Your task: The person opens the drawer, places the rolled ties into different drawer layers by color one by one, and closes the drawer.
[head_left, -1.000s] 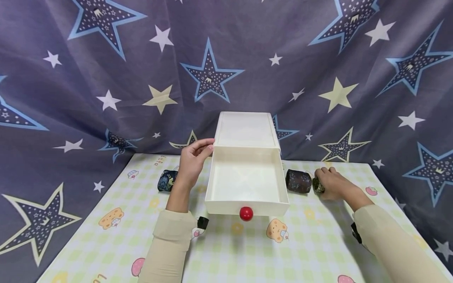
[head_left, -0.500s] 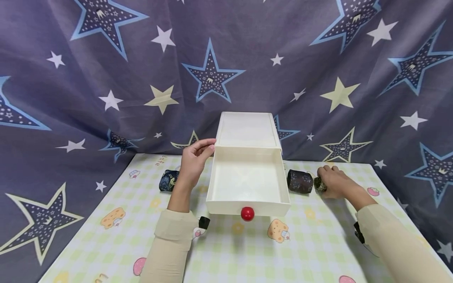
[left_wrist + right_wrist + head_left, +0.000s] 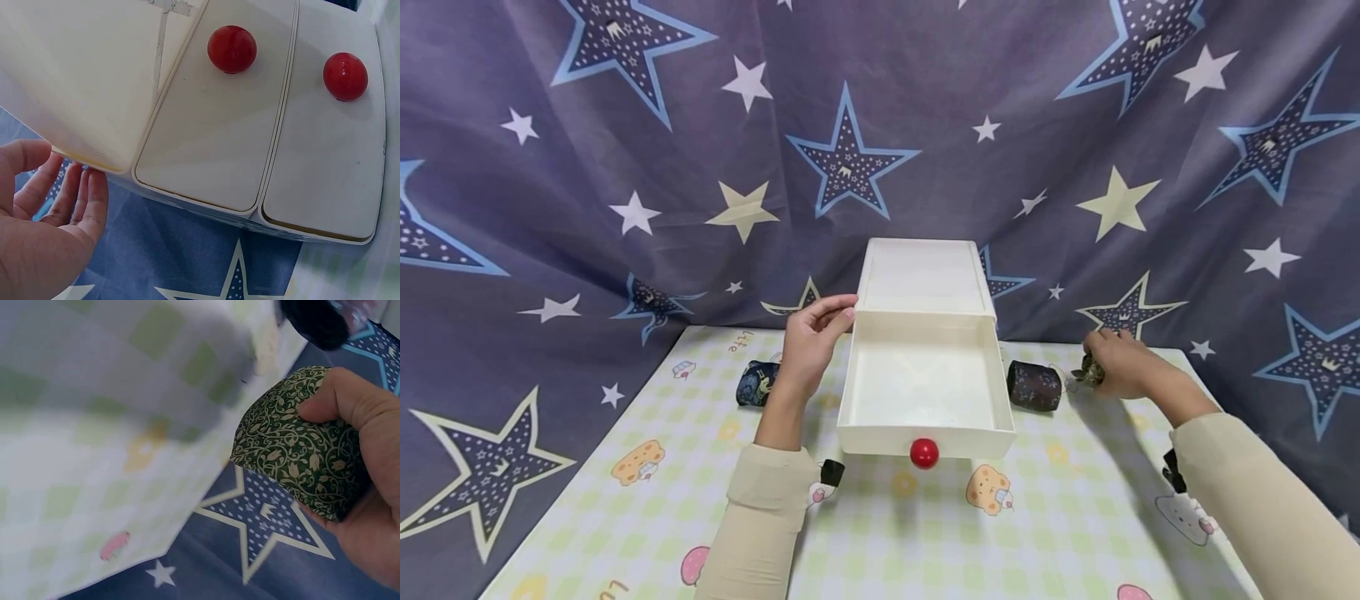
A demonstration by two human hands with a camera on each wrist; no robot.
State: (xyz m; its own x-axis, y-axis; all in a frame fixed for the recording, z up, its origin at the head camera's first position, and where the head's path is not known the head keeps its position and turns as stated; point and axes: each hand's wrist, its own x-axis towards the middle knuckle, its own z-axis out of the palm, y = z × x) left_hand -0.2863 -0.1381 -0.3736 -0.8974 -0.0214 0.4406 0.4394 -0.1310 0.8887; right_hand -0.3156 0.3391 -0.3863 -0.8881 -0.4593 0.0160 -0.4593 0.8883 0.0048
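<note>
My right hand (image 3: 1123, 364) holds a green fabric roll (image 3: 300, 440) with a cream vine-and-flower pattern, thumb on one side and fingers round the other. In the head view it is at the table's back right, most of the roll hidden behind the hand. My left hand (image 3: 808, 342) touches the left side of a white drawer cabinet (image 3: 925, 275), fingertips right at the wall in the left wrist view. The cabinet's top drawer (image 3: 925, 442) is pulled out, with a red knob on its front and a bare inside. Two closed drawers (image 3: 206, 137) show below it.
A dark brown patterned roll (image 3: 1034, 386) lies just right of the drawer. Behind my left forearm, a navy patterned roll (image 3: 757, 383) lies on the table. A checked cloth (image 3: 962, 550) covers the tabletop, and a star-printed curtain (image 3: 700, 125) hangs right behind it.
My right hand has lifted the green fabric roll and moved it back and to the right, away from the brown roll. My left hand and the cabinet have stayed in place.
</note>
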